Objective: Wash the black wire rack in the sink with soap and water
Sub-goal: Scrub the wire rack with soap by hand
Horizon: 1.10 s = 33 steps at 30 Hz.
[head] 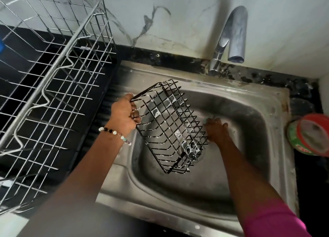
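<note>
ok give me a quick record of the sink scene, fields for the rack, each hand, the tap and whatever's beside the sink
rack: black wire rack, tilted over the sink basin, soap suds on its wires
left hand: left hand grips the rack's upper left edge
right hand: right hand against the rack's right side, holding something pale green, likely a sponge
tap: tap, no water visible
left of sink: silver dish rack
right of sink: red and green tub, open

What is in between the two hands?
The soapy black wire rack, seen from the head camera: left hand grips its edge, right hand scrubs its other side.
</note>
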{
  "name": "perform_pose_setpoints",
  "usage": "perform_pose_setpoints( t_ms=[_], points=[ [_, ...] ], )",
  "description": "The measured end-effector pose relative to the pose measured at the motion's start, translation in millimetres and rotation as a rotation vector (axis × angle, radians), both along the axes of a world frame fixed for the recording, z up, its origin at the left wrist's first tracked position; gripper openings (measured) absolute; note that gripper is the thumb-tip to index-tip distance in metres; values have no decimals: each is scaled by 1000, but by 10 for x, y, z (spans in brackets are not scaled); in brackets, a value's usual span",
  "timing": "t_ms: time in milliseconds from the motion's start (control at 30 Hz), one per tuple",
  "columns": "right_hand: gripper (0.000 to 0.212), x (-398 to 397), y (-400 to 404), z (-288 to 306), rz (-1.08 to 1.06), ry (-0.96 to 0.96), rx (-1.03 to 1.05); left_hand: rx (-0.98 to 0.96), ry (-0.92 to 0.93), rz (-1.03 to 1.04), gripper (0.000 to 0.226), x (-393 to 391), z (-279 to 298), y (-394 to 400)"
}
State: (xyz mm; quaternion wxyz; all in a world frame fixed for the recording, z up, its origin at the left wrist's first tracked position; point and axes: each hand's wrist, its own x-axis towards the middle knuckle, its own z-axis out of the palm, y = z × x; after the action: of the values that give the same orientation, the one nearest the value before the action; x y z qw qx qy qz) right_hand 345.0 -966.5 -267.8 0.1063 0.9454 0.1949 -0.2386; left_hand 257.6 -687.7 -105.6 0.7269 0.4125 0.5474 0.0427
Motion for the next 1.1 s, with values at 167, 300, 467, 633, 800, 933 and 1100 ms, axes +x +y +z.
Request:
perform_pose_setpoints(
  t_ms=[167,300,467,633,800,933,1100],
  points=[
    [16,-38,-19,203,-481,-253,613,10,0,-12,25,-37,-30,-2],
    [29,-309,-31,841,-1075,-55,1434,-51,-79,-38,33,-129,-67,-1],
    [38,-615,42,1494,-1006,270,1711,-69,-264,-97,38,-190,101,-180],
    [35,-895,61,1638,-582,31,1438,-1,-354,-119,31,-204,254,-336],
    [42,-1203,-283,1449,-409,-345,1019,-90,-442,-131,33,-290,274,-261],
    [41,-1159,-181,1597,-484,-327,947,-90,-440,-162,37,-328,332,-412],
    [29,-1147,-44,1912,-480,-417,1170,-56,-441,-147,31,-319,383,-497]
  ],
)
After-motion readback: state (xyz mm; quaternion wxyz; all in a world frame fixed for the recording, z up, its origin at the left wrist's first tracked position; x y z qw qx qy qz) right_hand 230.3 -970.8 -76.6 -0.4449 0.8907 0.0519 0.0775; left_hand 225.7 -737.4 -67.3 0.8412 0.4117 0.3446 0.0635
